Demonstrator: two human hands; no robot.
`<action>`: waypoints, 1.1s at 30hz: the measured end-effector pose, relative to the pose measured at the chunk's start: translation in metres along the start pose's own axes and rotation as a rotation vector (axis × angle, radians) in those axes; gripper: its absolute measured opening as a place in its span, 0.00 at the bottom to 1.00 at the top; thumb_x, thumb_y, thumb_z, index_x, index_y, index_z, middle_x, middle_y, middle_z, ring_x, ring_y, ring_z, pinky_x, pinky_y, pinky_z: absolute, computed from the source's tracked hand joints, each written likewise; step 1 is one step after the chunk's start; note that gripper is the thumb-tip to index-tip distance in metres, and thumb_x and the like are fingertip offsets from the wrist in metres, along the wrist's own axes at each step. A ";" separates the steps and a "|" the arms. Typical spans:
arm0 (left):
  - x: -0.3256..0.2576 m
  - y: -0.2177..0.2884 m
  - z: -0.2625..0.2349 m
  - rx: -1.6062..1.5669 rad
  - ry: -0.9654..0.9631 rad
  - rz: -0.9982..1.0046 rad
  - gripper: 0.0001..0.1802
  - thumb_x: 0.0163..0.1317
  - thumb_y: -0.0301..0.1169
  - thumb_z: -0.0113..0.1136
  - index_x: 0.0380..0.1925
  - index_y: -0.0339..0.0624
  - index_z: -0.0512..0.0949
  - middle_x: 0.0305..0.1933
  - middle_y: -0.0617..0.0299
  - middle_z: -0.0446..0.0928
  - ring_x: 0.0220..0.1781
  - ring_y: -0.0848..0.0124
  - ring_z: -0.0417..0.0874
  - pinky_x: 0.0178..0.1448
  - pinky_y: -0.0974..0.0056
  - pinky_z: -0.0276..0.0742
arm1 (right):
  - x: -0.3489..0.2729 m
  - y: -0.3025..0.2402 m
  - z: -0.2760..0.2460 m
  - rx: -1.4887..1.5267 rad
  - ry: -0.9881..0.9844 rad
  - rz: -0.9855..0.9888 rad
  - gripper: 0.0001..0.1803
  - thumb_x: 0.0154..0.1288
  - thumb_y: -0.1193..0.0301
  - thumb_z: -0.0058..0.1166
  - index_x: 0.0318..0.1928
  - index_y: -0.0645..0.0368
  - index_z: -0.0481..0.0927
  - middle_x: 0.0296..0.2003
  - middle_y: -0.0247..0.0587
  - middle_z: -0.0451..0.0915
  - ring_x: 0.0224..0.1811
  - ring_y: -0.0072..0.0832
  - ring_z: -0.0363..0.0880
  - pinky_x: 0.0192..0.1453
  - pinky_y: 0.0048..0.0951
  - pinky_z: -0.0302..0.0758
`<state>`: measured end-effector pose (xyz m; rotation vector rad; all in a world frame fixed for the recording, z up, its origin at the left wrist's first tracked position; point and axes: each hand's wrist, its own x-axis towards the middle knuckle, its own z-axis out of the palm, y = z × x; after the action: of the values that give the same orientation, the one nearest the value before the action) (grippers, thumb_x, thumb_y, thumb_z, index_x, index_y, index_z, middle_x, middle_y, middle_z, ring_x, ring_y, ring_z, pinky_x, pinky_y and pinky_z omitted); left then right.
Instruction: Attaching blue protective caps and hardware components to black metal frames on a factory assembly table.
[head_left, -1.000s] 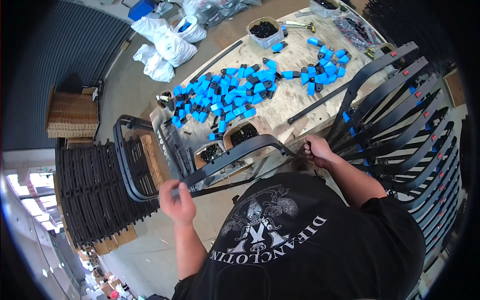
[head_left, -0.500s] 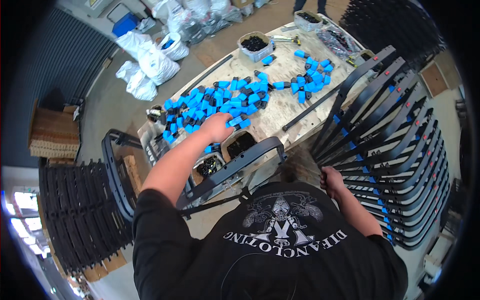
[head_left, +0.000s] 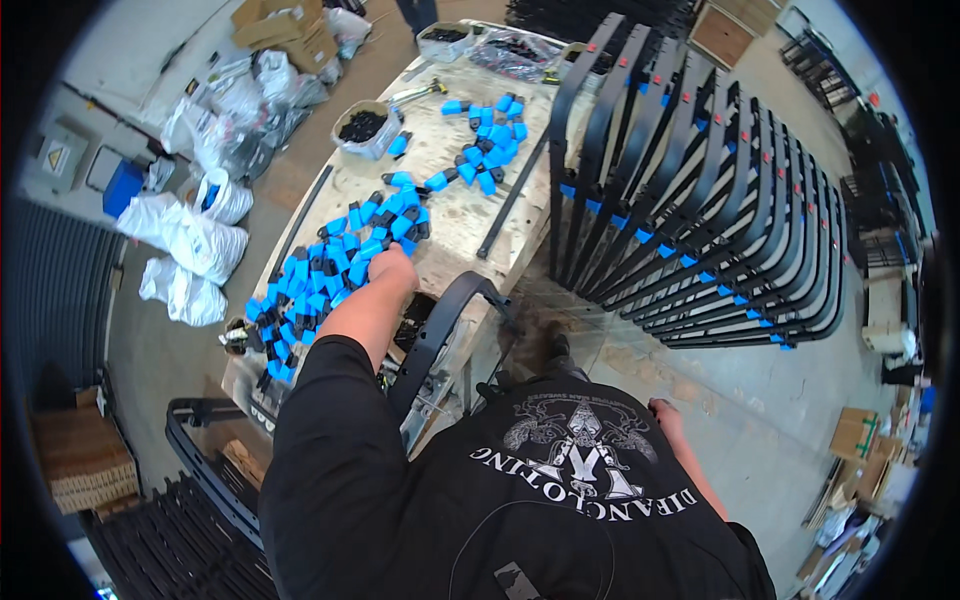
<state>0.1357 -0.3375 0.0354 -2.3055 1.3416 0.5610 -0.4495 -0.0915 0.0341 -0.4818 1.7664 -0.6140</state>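
Blue-and-black pieces (head_left: 322,272): each showed a smooth, bright blue, blocky body joined to a dark black end. They lay at mixed angles in a dense heap, some overlapping, on the worn, stained wooden tabletop (head_left: 455,215). The heap spread left of the left hand (head_left: 393,266) and just beyond it; a smaller cluster (head_left: 488,148) of the same kind sat farther out, to the hand's right.

Left hand: it was at the heap's near right edge, back of the hand up, touching the pieces there. The fingers were hidden beneath it, so how far they were open, and whether a piece was gripped, could not be told. A curved black bar (head_left: 440,325) stood just to its near right, and a straight black bar (head_left: 512,200) lay well to its right on the table.

Right hand (head_left: 662,408): it hung low beside the body, clear of the table, mostly hidden by the shirt; finger state could not be told. A row of black frames (head_left: 690,215) stood ahead of it.
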 end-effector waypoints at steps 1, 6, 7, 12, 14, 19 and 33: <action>-0.003 0.000 -0.002 0.006 -0.011 -0.005 0.41 0.58 0.45 0.69 0.70 0.42 0.66 0.64 0.50 0.78 0.66 0.56 0.80 0.63 0.55 0.81 | 0.008 0.013 -0.003 -0.094 -0.017 -0.126 0.08 0.70 0.68 0.53 0.34 0.57 0.74 0.21 0.31 0.70 0.22 0.24 0.68 0.26 0.28 0.67; -0.031 -0.030 -0.033 -0.090 0.009 0.035 0.48 0.45 0.55 0.72 0.66 0.43 0.73 0.64 0.52 0.79 0.63 0.58 0.82 0.63 0.57 0.80 | 0.011 -0.016 0.011 -0.007 -0.064 -0.062 0.07 0.70 0.68 0.52 0.36 0.57 0.75 0.21 0.31 0.69 0.22 0.24 0.67 0.27 0.28 0.67; -0.032 -0.038 -0.040 -0.162 0.047 0.075 0.45 0.44 0.55 0.73 0.59 0.39 0.77 0.61 0.51 0.81 0.60 0.56 0.84 0.60 0.56 0.81 | 0.021 -0.019 0.011 0.083 -0.086 -0.005 0.06 0.71 0.68 0.51 0.36 0.56 0.74 0.21 0.30 0.68 0.21 0.23 0.66 0.26 0.28 0.66; -0.086 -0.111 -0.081 -1.087 -0.013 0.172 0.22 0.54 0.42 0.72 0.42 0.35 0.84 0.38 0.57 0.85 0.36 0.71 0.84 0.39 0.62 0.79 | 0.060 -0.075 0.035 0.091 -0.244 0.112 0.05 0.72 0.69 0.50 0.35 0.51 0.71 0.20 0.27 0.65 0.19 0.22 0.62 0.22 0.28 0.62; -0.134 -0.142 -0.094 -1.498 -0.100 0.298 0.18 0.64 0.37 0.62 0.50 0.37 0.80 0.43 0.60 0.84 0.38 0.70 0.85 0.43 0.62 0.82 | 0.083 -0.097 0.045 0.004 -0.387 0.070 0.06 0.73 0.67 0.49 0.35 0.48 0.69 0.21 0.26 0.64 0.18 0.21 0.61 0.21 0.27 0.59; -0.323 -0.075 -0.118 -2.179 -0.090 0.628 0.34 0.65 0.42 0.55 0.68 0.37 0.66 0.51 0.47 0.80 0.45 0.52 0.86 0.49 0.49 0.86 | 0.130 -0.139 0.090 -0.167 -0.559 -0.017 0.08 0.72 0.65 0.51 0.34 0.50 0.69 0.22 0.28 0.64 0.18 0.21 0.61 0.21 0.28 0.58; -0.405 0.106 0.042 -2.576 0.157 0.121 0.23 0.69 0.37 0.64 0.58 0.37 0.74 0.55 0.47 0.81 0.54 0.54 0.86 0.50 0.51 0.86 | 0.017 -0.259 0.197 -0.229 -1.331 0.255 0.07 0.74 0.68 0.48 0.39 0.57 0.72 0.29 0.37 0.71 0.24 0.25 0.65 0.21 0.27 0.59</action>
<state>-0.1471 -0.0736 0.1997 -3.2219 -0.0875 3.7051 -0.2618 -0.3349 0.1406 -0.5997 0.5846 0.1449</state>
